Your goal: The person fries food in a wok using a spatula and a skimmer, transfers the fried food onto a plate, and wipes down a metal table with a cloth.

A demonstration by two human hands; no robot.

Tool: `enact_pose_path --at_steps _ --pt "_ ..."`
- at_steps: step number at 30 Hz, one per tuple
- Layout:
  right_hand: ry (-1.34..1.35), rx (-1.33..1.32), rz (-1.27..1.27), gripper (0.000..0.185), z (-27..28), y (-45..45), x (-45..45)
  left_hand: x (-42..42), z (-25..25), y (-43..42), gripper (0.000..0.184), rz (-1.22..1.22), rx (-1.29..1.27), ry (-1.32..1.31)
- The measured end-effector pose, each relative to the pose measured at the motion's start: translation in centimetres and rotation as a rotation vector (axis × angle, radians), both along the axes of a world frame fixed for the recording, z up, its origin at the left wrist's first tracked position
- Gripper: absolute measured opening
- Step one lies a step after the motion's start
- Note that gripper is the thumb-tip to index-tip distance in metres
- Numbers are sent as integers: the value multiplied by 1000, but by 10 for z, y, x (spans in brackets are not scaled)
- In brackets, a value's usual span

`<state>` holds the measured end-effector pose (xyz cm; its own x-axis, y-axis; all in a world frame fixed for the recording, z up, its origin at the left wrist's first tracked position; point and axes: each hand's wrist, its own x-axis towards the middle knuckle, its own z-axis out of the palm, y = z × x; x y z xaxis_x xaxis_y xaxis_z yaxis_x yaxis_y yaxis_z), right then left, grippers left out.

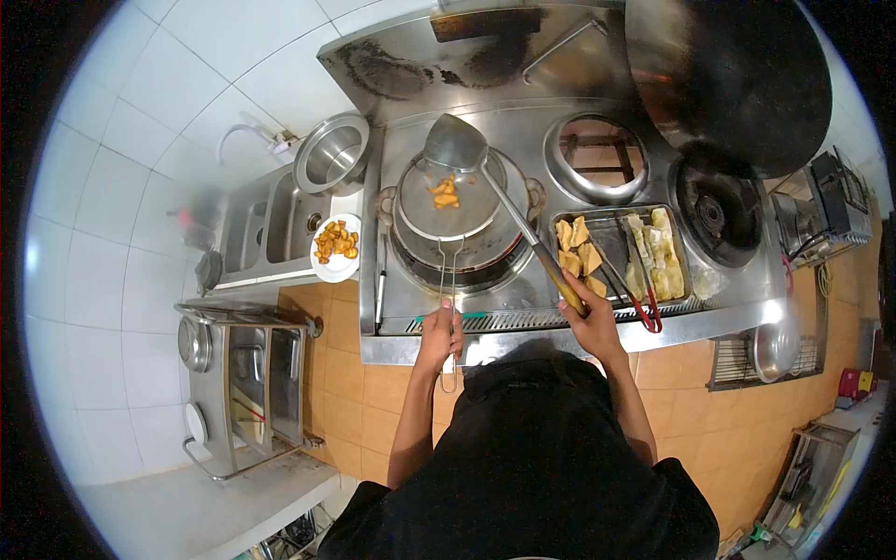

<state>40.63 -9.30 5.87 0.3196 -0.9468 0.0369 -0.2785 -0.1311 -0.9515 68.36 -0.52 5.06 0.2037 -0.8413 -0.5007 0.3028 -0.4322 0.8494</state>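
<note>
My left hand [441,338] is closed round the wire handle of a round mesh strainer [448,222], which lies over a wok [420,250] on the stove. Several golden fried pieces [445,192] rest in the strainer. My right hand [590,317] grips the wooden-ended handle of a long metal ladle [456,142]; its bowl is over the strainer's far edge. Just beyond my right hand is a metal tray [689,280] with fried slabs [578,245], pale pieces [661,257] and red-handled tongs [651,317].
A white plate [324,271] of browned pieces stands at the left, beside a sink [285,219] and a metal pot [332,154]. Right of the wok are a ring burner [557,168] and a dark burner [714,213]. A large dark wok [733,79] leans behind.
</note>
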Motion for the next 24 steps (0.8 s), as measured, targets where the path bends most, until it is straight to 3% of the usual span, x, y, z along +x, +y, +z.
enact_pose_path --at_steps 24 --pt "24 -3 -5 50 1 1 1 12 -9 20 52 -53 -9 -103"
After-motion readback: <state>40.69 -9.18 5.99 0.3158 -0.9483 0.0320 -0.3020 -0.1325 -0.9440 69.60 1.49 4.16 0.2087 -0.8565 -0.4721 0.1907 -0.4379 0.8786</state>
